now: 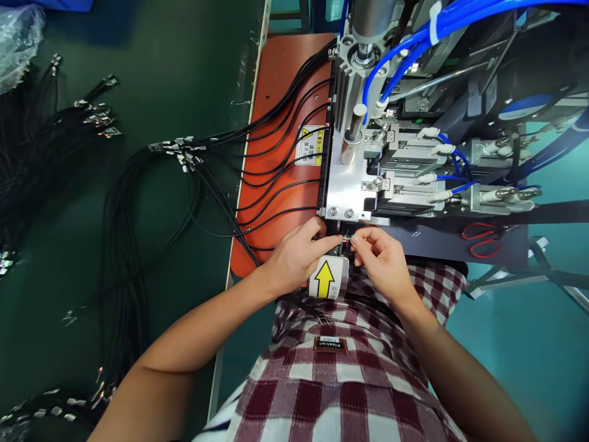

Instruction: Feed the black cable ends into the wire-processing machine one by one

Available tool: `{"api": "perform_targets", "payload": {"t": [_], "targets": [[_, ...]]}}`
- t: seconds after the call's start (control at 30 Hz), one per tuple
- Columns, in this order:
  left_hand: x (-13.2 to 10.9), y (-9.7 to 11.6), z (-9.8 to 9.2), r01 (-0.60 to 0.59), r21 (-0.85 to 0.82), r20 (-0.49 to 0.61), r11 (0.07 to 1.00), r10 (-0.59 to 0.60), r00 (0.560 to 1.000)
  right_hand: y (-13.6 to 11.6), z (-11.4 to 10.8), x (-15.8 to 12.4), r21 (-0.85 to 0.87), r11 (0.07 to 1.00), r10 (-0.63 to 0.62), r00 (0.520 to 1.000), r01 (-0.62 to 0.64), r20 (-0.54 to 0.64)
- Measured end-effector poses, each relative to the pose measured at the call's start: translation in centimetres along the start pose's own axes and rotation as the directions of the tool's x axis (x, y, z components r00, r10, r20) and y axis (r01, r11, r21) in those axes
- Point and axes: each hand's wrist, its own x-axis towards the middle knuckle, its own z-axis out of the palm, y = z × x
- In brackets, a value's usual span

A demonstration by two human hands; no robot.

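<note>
My left hand (301, 253) is at the near end of the machine's fixture, its index finger stretched along a black cable (262, 249) and pressing by its stripped end. Thin coloured wires (346, 239) fan out from that end, just past the fingertip. Opposite, my right hand (381, 256) pinches at these wires between thumb and index finger, with the other fingers curled. Right below the fingers is a label with a yellow arrow (326, 279). Several black cables (280, 202) run across the orange plate (276, 73) into the fixture's edge (324, 166).
The machine's metal block (347, 184) stands just beyond my hands, with blue air tubes (414, 43) above. Red-handled scissors (483, 239) lie at the right. On the dark green table (184, 61) are cable bundles (124, 202) and a clear plastic bag (21, 43).
</note>
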Motion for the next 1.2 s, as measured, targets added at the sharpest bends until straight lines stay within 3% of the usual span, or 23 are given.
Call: {"api": "perform_targets", "payload": {"t": [0.33,0.53,0.97,1.2], "targets": [[-0.1,0.1,0.2,0.005,0.058,0.009,0.998,-0.006,1.000,0.5,0.1,-0.2,-0.073,0.995,-0.074,0.997,0.072,-0.022],[-0.1,0.1,0.2,-0.030,0.135,-0.002,0.990,0.030,1.000,0.6,0.2,-0.2,-0.040,0.998,-0.055,0.998,0.054,-0.016],[-0.1,0.2,0.3,-0.041,0.101,-0.035,0.994,0.044,0.998,1.3,0.7,-0.4,0.032,0.992,-0.119,0.991,0.121,-0.054],[-0.1,0.1,0.3,-0.057,0.137,-0.042,0.989,0.064,0.997,1.6,0.7,-0.3,-0.009,0.984,-0.179,0.981,0.179,-0.070]]}}
